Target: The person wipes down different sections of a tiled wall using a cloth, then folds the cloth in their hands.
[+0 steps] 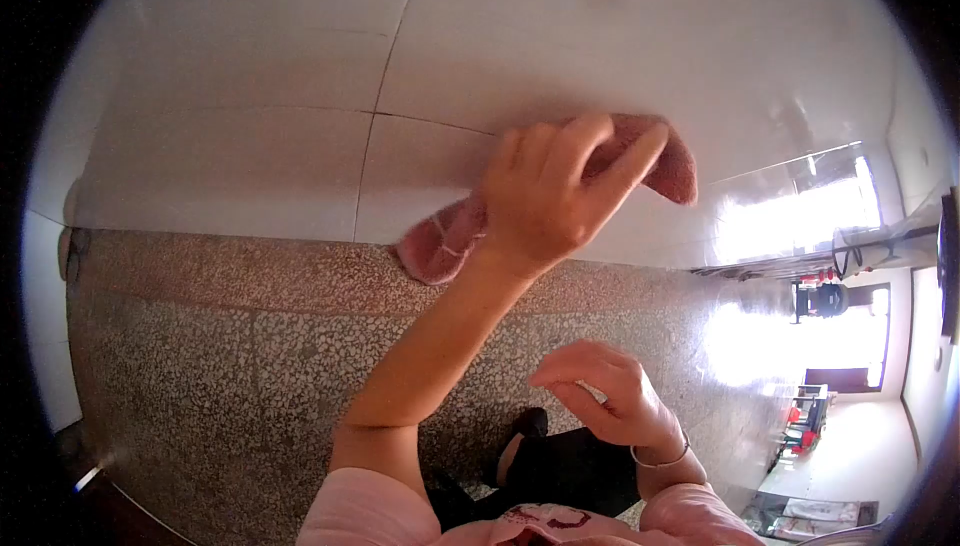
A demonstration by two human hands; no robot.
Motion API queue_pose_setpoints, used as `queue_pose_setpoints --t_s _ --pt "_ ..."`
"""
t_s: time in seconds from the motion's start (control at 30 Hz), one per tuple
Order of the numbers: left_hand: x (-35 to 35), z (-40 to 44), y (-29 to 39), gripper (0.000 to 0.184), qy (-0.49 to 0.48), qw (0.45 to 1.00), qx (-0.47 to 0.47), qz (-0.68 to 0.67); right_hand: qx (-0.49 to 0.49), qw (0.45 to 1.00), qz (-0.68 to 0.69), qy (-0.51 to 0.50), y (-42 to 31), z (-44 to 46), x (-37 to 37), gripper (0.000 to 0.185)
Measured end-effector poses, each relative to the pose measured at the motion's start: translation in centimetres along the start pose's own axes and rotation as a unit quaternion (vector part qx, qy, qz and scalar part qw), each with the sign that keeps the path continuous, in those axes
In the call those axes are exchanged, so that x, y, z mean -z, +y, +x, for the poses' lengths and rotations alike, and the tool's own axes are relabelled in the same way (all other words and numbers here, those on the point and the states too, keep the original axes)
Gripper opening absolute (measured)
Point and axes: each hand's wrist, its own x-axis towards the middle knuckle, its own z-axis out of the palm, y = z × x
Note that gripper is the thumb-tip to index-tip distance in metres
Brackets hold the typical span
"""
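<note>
My left hand (560, 181) presses a reddish-pink cloth (668, 158) against the pale tiled wall (270, 176). Its fingers are bent over the cloth, and the thumb points up and to the right. One end of the cloth sticks out past the thumb; the other hangs below the wrist side, near the wall's lower edge. Lower down, in front of my body, my right hand (605, 386) is held in the air with a bracelet at the wrist. Its fingers are curved, with a gap to the thumb, and nothing is between them.
Speckled terrazzo floor (300, 356) runs along the foot of the wall. A dark shoe (525, 431) is at the bottom centre. Far right, bright windows (845, 336) light the room, with red items (803, 426) near a stand. Glare covers part of the floor.
</note>
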Motion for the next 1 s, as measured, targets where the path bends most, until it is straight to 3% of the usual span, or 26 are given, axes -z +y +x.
queue_pose_setpoints --t_s 0.17,0.33,0.53,0.73,0.83,0.9,1.0 --pt "2.5 -0.3 -2.7 0.047 0.108 0.992 0.045 0.035 0.015 1.0 -0.004 -0.016 -0.5 -0.5 -0.3 0.014" --pt "4.6 0.5 -1.7 0.04 -0.031 0.994 0.104 0.03 -0.024 0.999 -0.013 -0.017 0.0 -0.9 -0.2 0.016" --pt "4.1 2.1 -0.6 0.039 -0.011 0.991 0.132 -0.003 0.004 0.999 -0.036 -0.038 0.1 -0.7 -0.4 0.015" --pt "3.2 0.8 -1.1 0.042 -0.037 0.996 0.08 0.034 0.002 0.997 -0.052 -0.057 0.2 -0.2 -0.4 0.016" --pt "2.3 -0.2 -1.3 0.055 -0.016 0.998 0.056 -0.033 0.009 0.997 -0.056 -0.05 0.0 -0.2 -0.8 0.016" --pt "2.2 -0.2 -1.2 0.056 0.048 0.998 0.019 0.031 0.014 0.997 -0.053 -0.055 -0.1 -0.2 -0.8 0.016" --pt "2.7 0.6 -0.5 0.044 0.005 0.997 0.073 0.024 0.015 0.997 -0.047 -0.064 -0.2 0.1 -0.8 0.017"
